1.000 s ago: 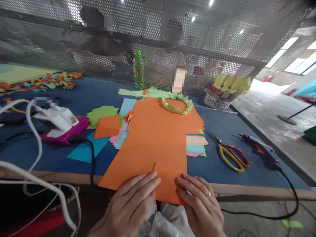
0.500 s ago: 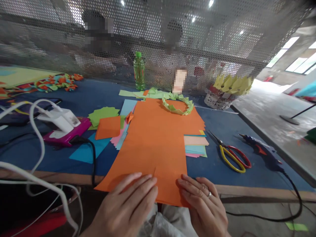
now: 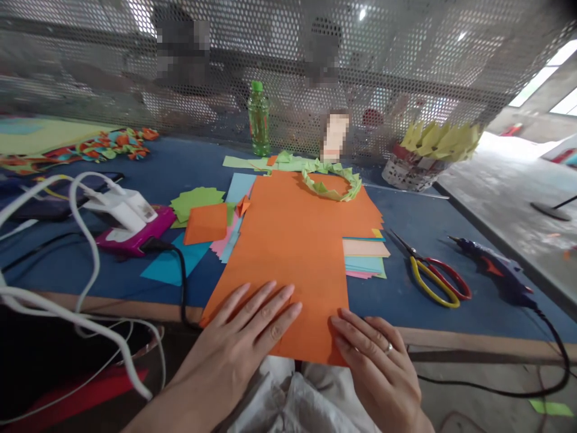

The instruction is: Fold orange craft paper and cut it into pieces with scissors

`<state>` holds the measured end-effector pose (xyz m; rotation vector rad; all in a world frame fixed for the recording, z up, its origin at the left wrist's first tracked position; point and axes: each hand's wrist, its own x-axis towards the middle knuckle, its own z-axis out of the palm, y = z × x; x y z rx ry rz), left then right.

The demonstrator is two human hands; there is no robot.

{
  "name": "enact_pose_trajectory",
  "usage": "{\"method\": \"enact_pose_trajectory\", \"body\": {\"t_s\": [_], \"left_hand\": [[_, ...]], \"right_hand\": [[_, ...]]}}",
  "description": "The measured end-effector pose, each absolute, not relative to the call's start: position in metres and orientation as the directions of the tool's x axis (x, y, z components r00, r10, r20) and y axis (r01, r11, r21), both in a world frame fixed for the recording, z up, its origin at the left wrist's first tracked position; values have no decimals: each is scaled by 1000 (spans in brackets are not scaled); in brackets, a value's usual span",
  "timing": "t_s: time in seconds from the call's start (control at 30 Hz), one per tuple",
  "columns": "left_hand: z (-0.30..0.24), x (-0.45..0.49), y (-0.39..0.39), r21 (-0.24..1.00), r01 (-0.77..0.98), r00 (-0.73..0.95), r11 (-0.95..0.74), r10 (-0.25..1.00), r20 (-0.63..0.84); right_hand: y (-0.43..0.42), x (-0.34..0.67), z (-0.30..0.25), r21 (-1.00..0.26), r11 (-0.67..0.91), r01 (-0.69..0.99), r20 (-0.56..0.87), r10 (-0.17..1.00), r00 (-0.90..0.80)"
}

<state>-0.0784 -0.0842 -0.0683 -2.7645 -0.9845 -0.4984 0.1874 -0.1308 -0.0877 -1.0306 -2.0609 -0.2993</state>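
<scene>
The left hand (image 3: 246,340) lies flat, fingers spread, on the orange sheet (image 3: 293,252), which overhangs the near edge of the table (image 3: 374,297). The right hand (image 3: 376,358) rests its fingers on the sheet's near right corner; its thumb is hidden, so whether it pinches, I cannot tell. Behind, a speckled pot (image 3: 409,172) carries yellow points (image 3: 442,139) on top. A capped bottle (image 3: 258,123) stands upright, green throughout.

I could read no words, brands or numbers: the grey print on the charger (image 3: 143,205), left of the frame, and the markings on the bottle (image 3: 258,125), upper centre, were too small.
</scene>
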Motion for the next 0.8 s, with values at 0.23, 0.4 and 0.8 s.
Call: {"method": "enact_pose_trajectory", "body": {"t_s": [0.23,0.4,0.8], "left_hand": [[-70,-79,-85,-71,628,737,-775,563,374],[-62,-68,-87,-45,642,700,-765,562,440],[-61,-57,-85,48,625,693,-779,583,424]], "right_hand": [[-132,187,-87,-145,642,753,747,570,-342],[-132,188,-91,-153,636,756,737,583,-341],[-130,188,-87,-174,656,734,736,582,-346]]}}
